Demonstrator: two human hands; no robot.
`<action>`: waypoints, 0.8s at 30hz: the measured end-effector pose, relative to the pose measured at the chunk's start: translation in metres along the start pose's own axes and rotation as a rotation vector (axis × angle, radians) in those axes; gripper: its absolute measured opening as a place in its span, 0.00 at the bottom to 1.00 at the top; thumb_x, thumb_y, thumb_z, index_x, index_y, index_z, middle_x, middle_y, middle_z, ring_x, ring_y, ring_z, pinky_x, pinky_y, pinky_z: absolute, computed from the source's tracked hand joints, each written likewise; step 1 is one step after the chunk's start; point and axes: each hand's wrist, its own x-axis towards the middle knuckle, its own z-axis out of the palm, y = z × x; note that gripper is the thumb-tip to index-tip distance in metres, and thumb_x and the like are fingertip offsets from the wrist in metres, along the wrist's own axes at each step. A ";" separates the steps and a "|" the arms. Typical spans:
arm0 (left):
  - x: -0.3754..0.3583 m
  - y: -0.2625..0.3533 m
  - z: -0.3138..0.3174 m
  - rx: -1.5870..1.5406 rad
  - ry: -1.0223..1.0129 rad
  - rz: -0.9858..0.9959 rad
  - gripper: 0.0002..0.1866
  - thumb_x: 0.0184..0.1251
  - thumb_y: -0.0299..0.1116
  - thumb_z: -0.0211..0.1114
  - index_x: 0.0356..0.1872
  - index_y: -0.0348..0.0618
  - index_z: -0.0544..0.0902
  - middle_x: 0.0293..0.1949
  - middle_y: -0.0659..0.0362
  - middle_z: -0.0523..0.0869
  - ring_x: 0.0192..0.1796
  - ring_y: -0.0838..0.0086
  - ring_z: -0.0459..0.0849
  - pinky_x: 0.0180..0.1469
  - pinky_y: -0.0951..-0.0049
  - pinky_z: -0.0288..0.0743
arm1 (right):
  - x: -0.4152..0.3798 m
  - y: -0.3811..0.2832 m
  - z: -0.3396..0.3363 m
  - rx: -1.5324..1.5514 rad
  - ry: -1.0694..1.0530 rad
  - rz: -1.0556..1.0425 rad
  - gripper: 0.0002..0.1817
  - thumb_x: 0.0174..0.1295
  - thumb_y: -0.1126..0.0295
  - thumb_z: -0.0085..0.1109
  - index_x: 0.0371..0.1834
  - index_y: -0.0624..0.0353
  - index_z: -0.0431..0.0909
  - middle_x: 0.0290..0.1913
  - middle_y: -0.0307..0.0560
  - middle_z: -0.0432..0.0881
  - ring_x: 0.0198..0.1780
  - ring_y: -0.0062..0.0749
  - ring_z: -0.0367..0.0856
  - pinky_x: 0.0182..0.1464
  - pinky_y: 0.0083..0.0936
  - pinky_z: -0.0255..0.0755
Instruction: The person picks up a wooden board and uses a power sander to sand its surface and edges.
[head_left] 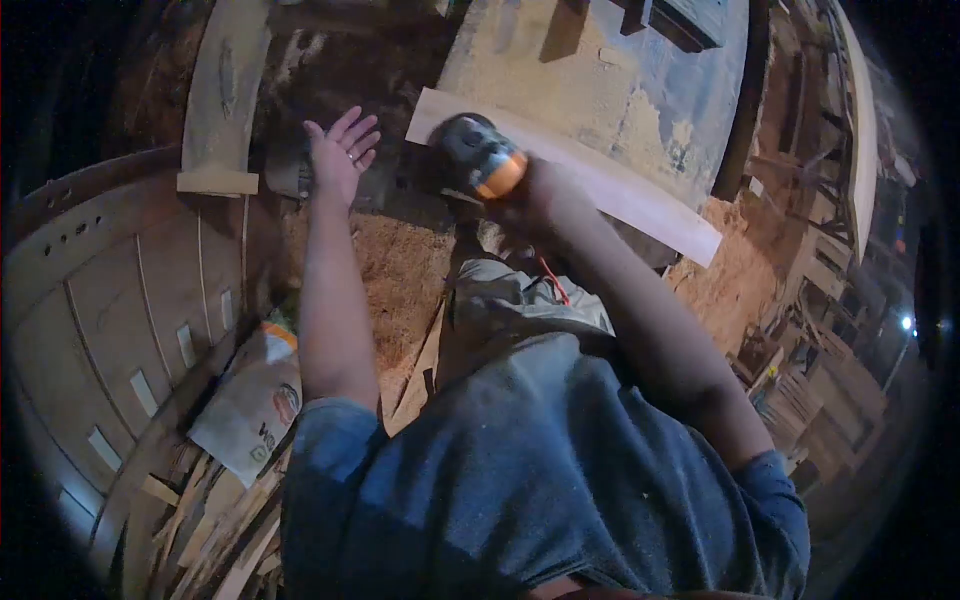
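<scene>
My left hand is raised palm up, its fingers spread and holding nothing. A ring shows on one finger. Closed round a black, grey and orange hand-held power tool is my right hand, partly hidden behind it and blurred. In this view the tool overlaps a long pale board, near the board's left end. That board lies along the near edge of a worn, dusty work table.
Sawdust covers the floor. At lower left lie a white printed sack and scrap wood strips, beside a panelled wall. A pale plank stands upper left; a dark metal piece sits on the table. Timber is stacked right.
</scene>
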 end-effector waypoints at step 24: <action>0.016 -0.008 0.143 1.512 0.127 0.511 0.25 0.81 0.60 0.50 0.62 0.55 0.81 0.54 0.43 0.90 0.59 0.43 0.86 0.60 0.45 0.78 | -0.172 0.232 -0.010 0.583 0.598 0.446 0.29 0.46 0.60 0.80 0.51 0.62 0.85 0.46 0.59 0.91 0.51 0.50 0.91 0.53 0.39 0.83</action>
